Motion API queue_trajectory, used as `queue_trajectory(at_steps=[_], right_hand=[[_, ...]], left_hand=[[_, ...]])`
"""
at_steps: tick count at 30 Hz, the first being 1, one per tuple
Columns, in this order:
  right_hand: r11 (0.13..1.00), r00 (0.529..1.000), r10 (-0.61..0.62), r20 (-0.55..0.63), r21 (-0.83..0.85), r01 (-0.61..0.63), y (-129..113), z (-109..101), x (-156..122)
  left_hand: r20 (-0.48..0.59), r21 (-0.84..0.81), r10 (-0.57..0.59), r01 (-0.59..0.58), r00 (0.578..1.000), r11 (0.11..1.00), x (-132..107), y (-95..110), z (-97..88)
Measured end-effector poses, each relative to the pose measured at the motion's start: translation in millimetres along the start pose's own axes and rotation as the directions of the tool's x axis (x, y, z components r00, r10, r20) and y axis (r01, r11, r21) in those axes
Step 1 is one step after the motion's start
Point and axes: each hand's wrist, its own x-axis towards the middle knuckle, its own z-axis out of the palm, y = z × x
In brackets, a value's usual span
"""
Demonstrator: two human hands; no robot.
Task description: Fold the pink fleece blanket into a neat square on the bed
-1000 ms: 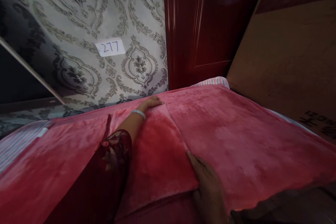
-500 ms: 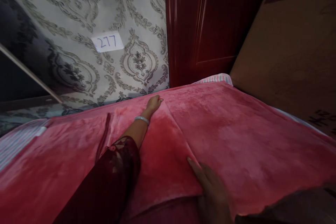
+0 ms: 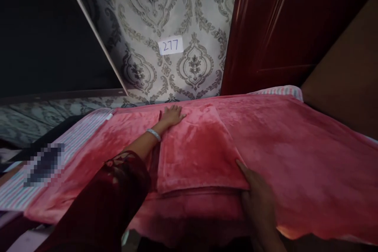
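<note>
A plush red blanket [image 3: 289, 153] lies spread over a bed. A smaller folded panel of the same red cloth [image 3: 195, 153] lies on top of it in the middle. My left hand [image 3: 173, 115] rests flat at the panel's far left corner, fingers stretched out, a silver bangle on the wrist. My right hand [image 3: 260, 199] lies on the panel's near right corner, fingers extended along the blanket's front edge. Neither hand grips anything.
A striped sheet [image 3: 88, 126] shows beneath the blanket at the left and far right. Patterned wallpaper with a paper label reading 277 [image 3: 170, 45] rises behind the bed. A dark red door [image 3: 274, 27] stands at the right, a brown board [image 3: 348, 75] beside it.
The view has swung left, showing more of the striped sheet. The folded panel now lies flatter and squarer. My left hand has spread flat on its far corner; my right hand shifted slightly right.
</note>
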Motion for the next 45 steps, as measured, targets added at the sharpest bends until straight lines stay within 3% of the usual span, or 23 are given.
queue_trajectory(at_steps=[3,6,11,14,17,19,22,25,28,33,35,38,42,45], right_hand=[[1.0,1.0,-0.011,0.014,0.022,0.01,-0.3,-0.6,1.7],[1.0,1.0,0.015,0.011,0.009,-0.015,-0.4,-1.1,3.2],[0.998,0.997,0.068,0.037,-0.001,-0.068,-3.1,-4.2,6.3],[0.997,0.996,0.079,0.034,0.005,-0.079,-3.6,-5.0,6.9],[0.996,0.995,0.089,0.034,0.0,-0.089,-2.5,-4.7,6.6],[0.995,0.994,0.097,0.04,-0.014,-0.096,-1.7,-4.5,6.6],[0.994,0.993,0.104,0.049,-0.04,-0.102,-1.8,-4.1,7.2],[0.995,0.994,0.096,0.052,-0.044,-0.094,-3.4,-3.6,8.2],[0.991,0.992,0.117,0.043,-0.067,-0.114,-4.9,-3.5,9.2],[0.988,0.991,0.123,0.054,-0.095,-0.117,-4.9,-3.3,10.6],[0.99,0.992,0.115,0.054,-0.089,-0.11,-5.1,-2.9,11.3],[0.991,0.992,0.116,0.055,-0.078,-0.112,-6.3,-2.5,12.2],[0.988,0.99,0.137,0.044,-0.076,-0.134,-7.3,-2.3,13.9],[0.983,0.986,0.159,0.043,-0.101,-0.154,-6.5,-2.2,15.1]], left_hand=[[0.025,-0.005,-0.035,0.035,0.999,0.999,-18.3,-12.2,10.5],[0.034,-0.025,-0.05,0.051,0.998,0.998,-21.3,-11.2,11.0],[0.112,-0.052,-0.03,0.036,0.993,0.998,-25.2,1.5,-21.9],[0.129,-0.05,0.026,-0.019,0.991,0.999,-57.4,16.6,-35.5],[0.16,-0.052,0.176,-0.17,0.971,0.984,-117.3,33.2,-22.1],[0.143,-0.009,0.357,-0.359,0.923,0.933,-158.1,39.2,-1.1],[0.088,0.034,0.415,-0.42,0.905,0.907,-193.7,38.8,27.8],[0.084,0.012,0.418,-0.42,0.905,0.907,-196.3,35.3,33.1],[0.089,-0.04,0.419,-0.417,0.904,0.908,-197.6,35.3,17.1],[-0.077,-0.103,0.457,-0.463,0.886,0.88,-249.6,33.0,-2.0],[-0.127,-0.107,0.474,-0.488,0.871,0.866,-273.6,28.3,2.8],[-0.185,-0.106,0.429,-0.451,0.884,0.886,-291.4,20.5,17.7],[-0.199,-0.116,0.358,-0.385,0.912,0.916,-288.3,19.9,31.9],[-0.189,-0.12,0.318,-0.343,0.929,0.932,-284.4,25.0,29.3]])
